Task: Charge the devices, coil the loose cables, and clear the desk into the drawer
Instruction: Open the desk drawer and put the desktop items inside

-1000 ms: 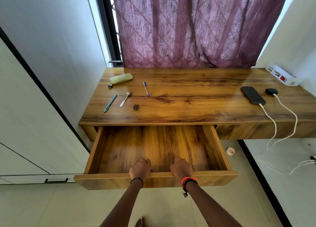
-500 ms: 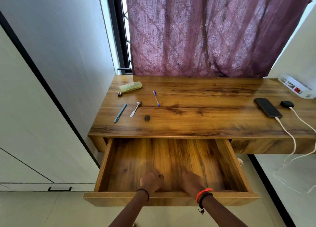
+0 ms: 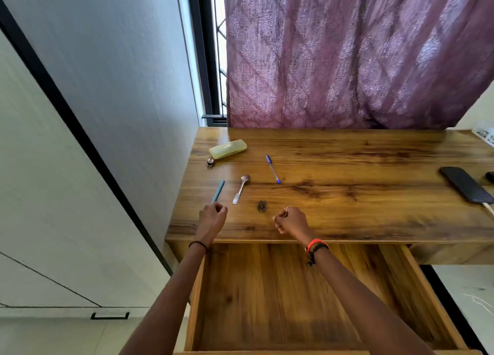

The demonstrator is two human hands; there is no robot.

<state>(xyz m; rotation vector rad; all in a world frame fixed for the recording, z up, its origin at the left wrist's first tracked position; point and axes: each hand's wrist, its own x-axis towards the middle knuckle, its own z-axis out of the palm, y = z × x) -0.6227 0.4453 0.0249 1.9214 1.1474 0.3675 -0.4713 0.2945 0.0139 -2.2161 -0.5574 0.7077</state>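
Over the desk (image 3: pixel 361 207), left hand (image 3: pixel 212 218) pinches the slim teal pen (image 3: pixel 219 190); right hand (image 3: pixel 292 222) hangs clenched.

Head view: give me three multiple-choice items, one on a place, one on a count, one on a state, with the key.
1. Where on the desk does the spoon lie?
A. between the teal pen and the blue pen
B. at the right edge
C. at the back edge

2. How many pens lie on the desk?
A. one
B. two
C. four

3. How is the drawer?
A. shut
B. open, nothing seen inside
C. open, full of cables

Key: 1 A, the spoon has a pen on either side; 2 B, only the teal and the blue one show; 3 B, its bare wooden floor shows below the desk edge.
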